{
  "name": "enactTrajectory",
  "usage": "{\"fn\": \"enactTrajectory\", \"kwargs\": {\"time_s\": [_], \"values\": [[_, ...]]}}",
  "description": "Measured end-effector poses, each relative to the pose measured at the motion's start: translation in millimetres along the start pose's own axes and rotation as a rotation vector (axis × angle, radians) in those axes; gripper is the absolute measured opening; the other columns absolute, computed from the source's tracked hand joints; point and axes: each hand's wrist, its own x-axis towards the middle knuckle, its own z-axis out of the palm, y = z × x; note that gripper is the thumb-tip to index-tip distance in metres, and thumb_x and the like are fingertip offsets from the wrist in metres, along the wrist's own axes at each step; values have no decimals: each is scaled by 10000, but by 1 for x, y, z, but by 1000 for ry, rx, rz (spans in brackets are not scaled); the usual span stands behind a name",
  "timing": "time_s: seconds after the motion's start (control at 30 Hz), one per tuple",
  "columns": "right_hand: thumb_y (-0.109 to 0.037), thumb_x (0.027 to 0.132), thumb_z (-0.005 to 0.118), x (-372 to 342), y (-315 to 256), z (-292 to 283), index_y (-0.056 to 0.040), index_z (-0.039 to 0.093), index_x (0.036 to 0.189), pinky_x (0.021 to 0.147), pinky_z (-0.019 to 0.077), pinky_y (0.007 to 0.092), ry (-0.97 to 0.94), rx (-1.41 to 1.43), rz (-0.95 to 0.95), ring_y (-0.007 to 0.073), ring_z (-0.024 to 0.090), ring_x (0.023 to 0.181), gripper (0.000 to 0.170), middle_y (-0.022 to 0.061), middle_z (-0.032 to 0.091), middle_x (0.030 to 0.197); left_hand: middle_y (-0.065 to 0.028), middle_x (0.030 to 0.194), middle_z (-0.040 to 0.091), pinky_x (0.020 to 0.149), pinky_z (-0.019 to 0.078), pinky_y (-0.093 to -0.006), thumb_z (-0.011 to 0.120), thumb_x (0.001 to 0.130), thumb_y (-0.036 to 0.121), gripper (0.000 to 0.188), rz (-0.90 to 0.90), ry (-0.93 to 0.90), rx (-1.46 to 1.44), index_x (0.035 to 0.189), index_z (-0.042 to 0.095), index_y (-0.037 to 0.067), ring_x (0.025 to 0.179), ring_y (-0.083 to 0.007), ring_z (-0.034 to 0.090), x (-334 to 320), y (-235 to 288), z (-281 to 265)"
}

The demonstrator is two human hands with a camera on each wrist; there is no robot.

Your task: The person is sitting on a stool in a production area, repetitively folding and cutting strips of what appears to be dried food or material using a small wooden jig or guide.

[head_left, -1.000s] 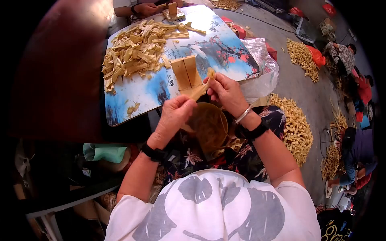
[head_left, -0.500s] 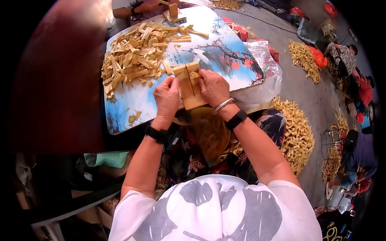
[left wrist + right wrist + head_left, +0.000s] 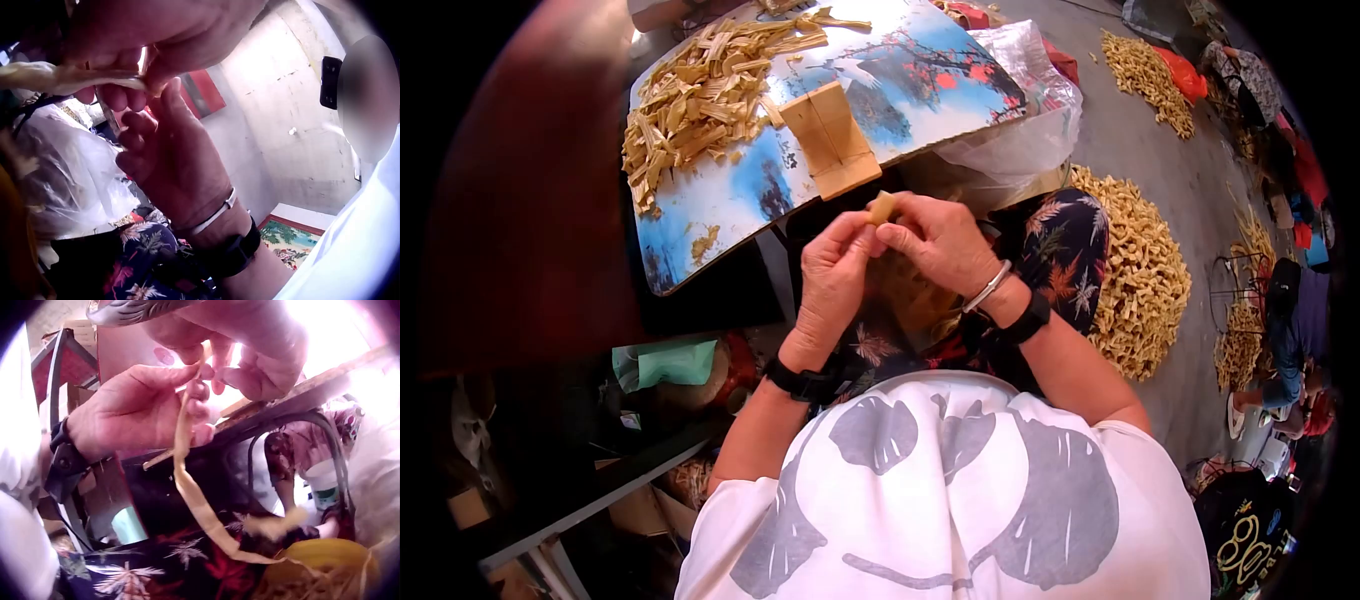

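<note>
Both hands are close together in front of the table's near edge in the head view. My left hand (image 3: 832, 275) and right hand (image 3: 945, 245) pinch a pale yellow strip (image 3: 881, 208), its short folded end showing above the fingertips. In the right wrist view a long tail of the strip (image 3: 200, 509) dangles from the fingers toward a yellow bowl (image 3: 331, 550) holding more thin strips. Beyond the hands, an L-shaped wooden block (image 3: 820, 120) with a slit in its upright face stands at the table edge.
On the painted table (image 3: 765, 215) lies a heap of flat yellow pieces (image 3: 700, 95). A clear plastic bag (image 3: 1020, 130) hangs by its right side. Piles of small yellow pieces (image 3: 1140, 280) cover the floor to the right, where other people (image 3: 1295, 310) are.
Both hands first held the strip stretched, then went up to the wooden block, and now have come back below it, close together. The strip's end is now folded at the fingertips.
</note>
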Motion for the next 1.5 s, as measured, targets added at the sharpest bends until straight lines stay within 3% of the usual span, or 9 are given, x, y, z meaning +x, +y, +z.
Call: {"fn": "enactTrajectory", "kwargs": {"time_s": [0.17,0.3,0.47,0.63,0.73,0.9,1.33,1.43,1.5], "values": [[-154,913,641,-25,-4,11,-42,694,962,680,509,355,250,99,-83,295,641,772,133,133,640,861,-12,816,624,693,484,-218,639,961,209,207,-120,210,206,965,660,3,725,-94,576,-25,-23,8],[-53,880,646,-56,-16,12,-34,661,969,674,543,327,146,-41,-176,299,682,758,92,138,681,876,-67,876,654,691,510,-256,565,1002,271,254,-939,-27,-694,988,645,30,756,-163,623,-43,-33,-6],[-90,893,620,-93,-15,27,-37,613,958,651,539,380,7,45,-148,344,661,741,84,146,657,807,-55,906,672,710,548,-244,640,949,145,228,-643,-77,-563,1092,662,-31,763,-149,651,-41,-45,-2],[-161,952,588,-84,-4,23,-21,608,985,687,544,388,266,1,-181,362,663,769,145,154,667,830,-103,836,628,626,529,-326,616,849,0,125,88,-156,674,958,672,27,673,-253,644,-46,-41,5],[-202,971,581,-88,11,27,-13,604,1003,629,555,361,143,194,278,317,669,682,192,159,672,812,-137,801,564,600,522,-356,595,792,-85,235,364,-268,910,998,654,13,721,-345,622,-53,-24,12],[-248,987,555,-80,12,32,2,604,998,581,540,304,-26,457,713,206,678,662,255,138,671,766,-132,820,567,592,529,-369,637,806,-34,237,471,-174,1009,1025,620,54,701,-327,630,-63,-24,18],[-271,998,525,-87,36,49,-30,671,1028,754,521,266,-165,329,342,106,628,867,284,40,679,924,-154,883,581,662,507,-376,580,833,-68,213,225,-79,738,1005,649,34,758,-343,623,-61,-35,12],[-283,1010,512,-86,31,42,-76,660,1089,794,501,253,-266,1280,827,88,597,930,266,2,661,994,-157,915,578,683,503,-354,563,813,-99,264,245,-76,766,1039,633,18,774,-322,621,-58,-28,14],[-266,1020,517,-82,33,37,-91,644,1110,804,513,270,-375,1497,764,93,593,952,234,-6,647,1045,-159,934,571,696,501,-339,563,800,-109,283,313,-16,840,1053,615,6,780,-307,616,-53,-30,15]]}}
